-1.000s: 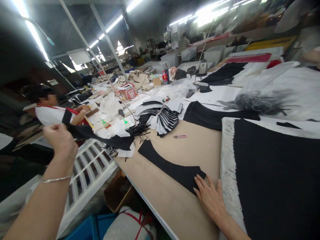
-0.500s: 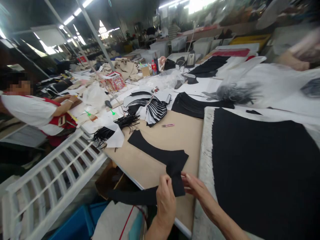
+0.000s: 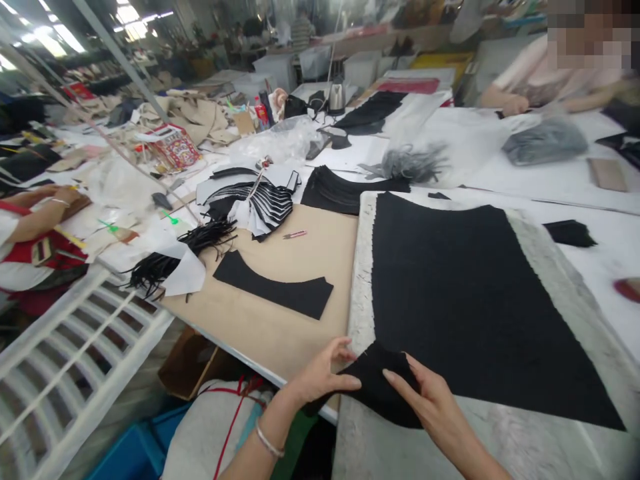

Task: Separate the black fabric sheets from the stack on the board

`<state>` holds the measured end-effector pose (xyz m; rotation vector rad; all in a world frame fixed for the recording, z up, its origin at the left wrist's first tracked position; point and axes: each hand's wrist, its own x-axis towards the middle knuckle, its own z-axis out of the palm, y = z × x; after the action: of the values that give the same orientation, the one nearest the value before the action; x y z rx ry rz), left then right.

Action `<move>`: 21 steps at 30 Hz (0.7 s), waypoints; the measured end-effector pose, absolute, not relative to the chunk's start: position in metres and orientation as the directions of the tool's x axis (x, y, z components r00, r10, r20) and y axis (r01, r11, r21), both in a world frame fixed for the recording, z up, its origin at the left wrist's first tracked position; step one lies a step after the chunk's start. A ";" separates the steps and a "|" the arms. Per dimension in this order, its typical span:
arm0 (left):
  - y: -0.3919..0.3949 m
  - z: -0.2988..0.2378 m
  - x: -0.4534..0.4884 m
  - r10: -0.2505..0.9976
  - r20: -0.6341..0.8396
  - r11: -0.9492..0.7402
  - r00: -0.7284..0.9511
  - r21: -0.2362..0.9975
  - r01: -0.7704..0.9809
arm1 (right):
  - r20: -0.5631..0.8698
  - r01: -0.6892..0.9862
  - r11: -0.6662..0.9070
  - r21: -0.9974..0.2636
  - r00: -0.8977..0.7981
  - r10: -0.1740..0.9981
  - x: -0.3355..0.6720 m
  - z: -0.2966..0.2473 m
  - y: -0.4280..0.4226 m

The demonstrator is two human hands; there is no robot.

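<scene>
My right hand [image 3: 427, 393] pinches a curved black fabric piece [image 3: 373, 393] between thumb and fingers, over the front edge of the table. My left hand [image 3: 325, 373] is at the other side of this piece, thumb and fingers apart, with the thumb against the cloth. The piece is bent, and its lower left end passes behind my left wrist. Another curved black fabric piece [image 3: 275, 283] lies flat on the tan board [image 3: 240, 310]. To the right, a large black fabric panel [image 3: 465, 293] covers much of a grey-white pad [image 3: 363, 267].
Pink thread snips [image 3: 295, 235] lie near a fanned stack of black and white pieces [image 3: 265, 207]. Black strips [image 3: 160, 267] are at the left, beside a white slatted rack [image 3: 75, 353]. A blue bin [image 3: 125, 447] stands below. Co-workers sit left and far right.
The view has turned right. The held fabric piece has come off the tan board toward the grey-white pad. My left hand has gone from a closed grip to spread fingers; my right now pinches the cloth.
</scene>
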<state>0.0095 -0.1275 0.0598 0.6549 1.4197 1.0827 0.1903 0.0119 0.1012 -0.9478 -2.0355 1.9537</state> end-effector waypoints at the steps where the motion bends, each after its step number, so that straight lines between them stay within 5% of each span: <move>1: -0.121 0.058 0.007 0.885 -0.466 0.452 -0.022 0.868 -0.205 | -0.297 0.329 -0.049 -0.943 -0.770 0.564 0.198 0.107 0.017; 5: -0.100 0.047 0.022 0.819 -0.539 0.563 0.197 0.822 -0.088 | -0.321 0.334 -0.116 -0.935 -0.665 0.675 0.237 0.118 0.043; 13: -0.092 0.033 0.056 0.795 -0.606 0.591 0.033 0.786 0.180 | -0.695 0.231 -0.658 -0.717 -0.316 0.646 0.343 0.110 0.096; 18: -0.124 0.020 0.051 0.747 -0.561 0.659 -0.357 0.698 0.280 | -0.697 0.324 -0.634 -0.703 -0.132 0.705 0.417 0.089 0.127; 21: -0.149 0.001 0.048 0.629 -0.503 0.711 -0.593 0.681 0.176 | -0.700 0.349 -0.637 -0.688 -0.088 0.708 0.448 0.072 0.136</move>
<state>0.0481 -0.1486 0.0011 0.6099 2.1474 0.7544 0.4478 0.1365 0.0718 -1.8997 -1.1542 1.7838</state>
